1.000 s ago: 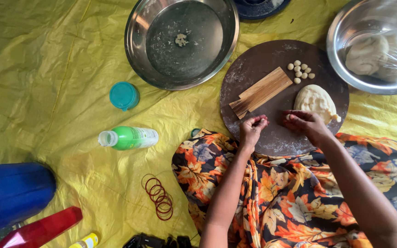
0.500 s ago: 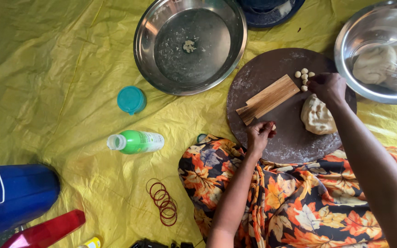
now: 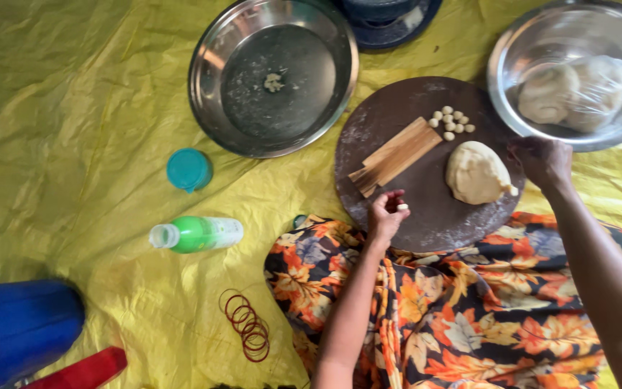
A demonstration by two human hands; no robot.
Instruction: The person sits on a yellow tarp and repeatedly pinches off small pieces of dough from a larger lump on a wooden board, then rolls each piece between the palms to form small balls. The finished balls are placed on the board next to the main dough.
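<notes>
Pinching a small dough ball (image 3: 402, 207) in left hand (image 3: 385, 218) over round dark board (image 3: 426, 216), right hand (image 3: 543, 161) curled at board's edge just beside dough lump (image 3: 475, 173), grip unclear, wooden sticks (image 3: 396, 155) nearby

crinkled yellow plastic sheet (image 3: 73, 108) over the floor, soft daylight

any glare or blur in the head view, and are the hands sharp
Head view: soft, even light; bright glare on the rims of the steel pan and steel bowl; the plastic wrap over the dough in the bowl shines. Left hand is sharp; right hand is shaded and slightly soft. Edges look a little bowed.
</notes>
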